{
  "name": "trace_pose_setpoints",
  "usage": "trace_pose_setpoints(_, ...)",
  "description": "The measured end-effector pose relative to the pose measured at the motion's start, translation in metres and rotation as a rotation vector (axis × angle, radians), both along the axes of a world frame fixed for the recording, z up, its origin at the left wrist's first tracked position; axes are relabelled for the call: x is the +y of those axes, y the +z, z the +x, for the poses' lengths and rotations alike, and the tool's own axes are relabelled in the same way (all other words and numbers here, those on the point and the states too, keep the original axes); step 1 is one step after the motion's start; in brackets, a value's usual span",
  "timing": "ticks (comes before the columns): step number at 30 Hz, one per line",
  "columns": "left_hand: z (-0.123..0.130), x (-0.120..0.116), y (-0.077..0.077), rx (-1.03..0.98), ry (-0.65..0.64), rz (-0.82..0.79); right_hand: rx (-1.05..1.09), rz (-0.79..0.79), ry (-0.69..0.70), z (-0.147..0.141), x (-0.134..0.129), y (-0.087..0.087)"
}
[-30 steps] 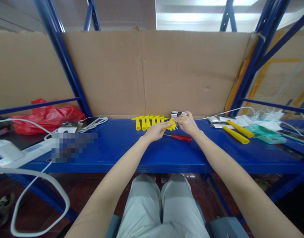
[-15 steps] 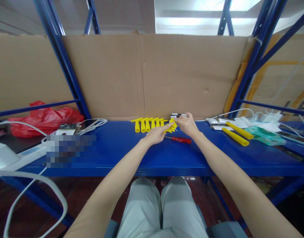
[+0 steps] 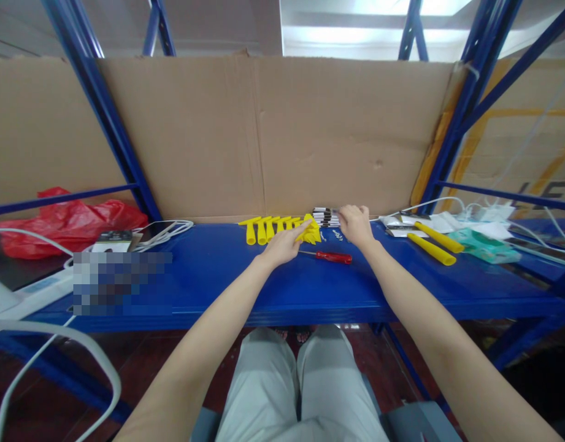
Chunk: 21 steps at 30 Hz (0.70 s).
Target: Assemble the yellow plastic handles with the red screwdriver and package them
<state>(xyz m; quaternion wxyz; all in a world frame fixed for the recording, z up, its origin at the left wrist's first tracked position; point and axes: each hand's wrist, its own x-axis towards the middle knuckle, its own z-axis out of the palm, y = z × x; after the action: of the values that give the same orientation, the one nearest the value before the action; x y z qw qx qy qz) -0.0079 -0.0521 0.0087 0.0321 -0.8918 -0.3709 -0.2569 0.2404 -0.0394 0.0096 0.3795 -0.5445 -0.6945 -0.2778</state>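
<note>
My left hand (image 3: 282,247) rests over the right part of the yellow pieces, its index finger stretched along them and a yellow plastic part (image 3: 301,236) between its fingers. Beside it lie several loose flat yellow pieces (image 3: 313,231). A row of yellow hollow tubes (image 3: 262,233) with slanted tops stands to the left. My right hand (image 3: 356,224) is at the right end of a stack of black-and-white sticks (image 3: 325,216). Its fingers are curled, and they hide whatever they grip. A screwdriver with a red handle (image 3: 334,257) lies in front of both hands.
Two longer yellow tubes (image 3: 432,249) lie at the right beside a green packet (image 3: 485,247) and white cables. A red plastic bag (image 3: 70,224) and a white power strip (image 3: 36,299) are on the left. A cardboard sheet (image 3: 185,141) stands behind the blue shelf (image 3: 208,282).
My right hand has moved from the yellow pieces to the right end of the black-and-white sticks, uncovering more of the stack. My left hand has drawn slightly left. The view has shifted a little.
</note>
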Motion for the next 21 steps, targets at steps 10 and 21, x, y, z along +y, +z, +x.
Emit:
trace_pose_setpoints(10,-0.003,0.005,0.001,-0.031,0.030,-0.037,0.933,-0.652,0.015,0.020,0.005,-0.006)
trace_pose_setpoints(21,-0.003,0.002,0.001,-0.066,0.047,-0.061,1.099,-0.871,0.095,0.018,-0.008,0.000)
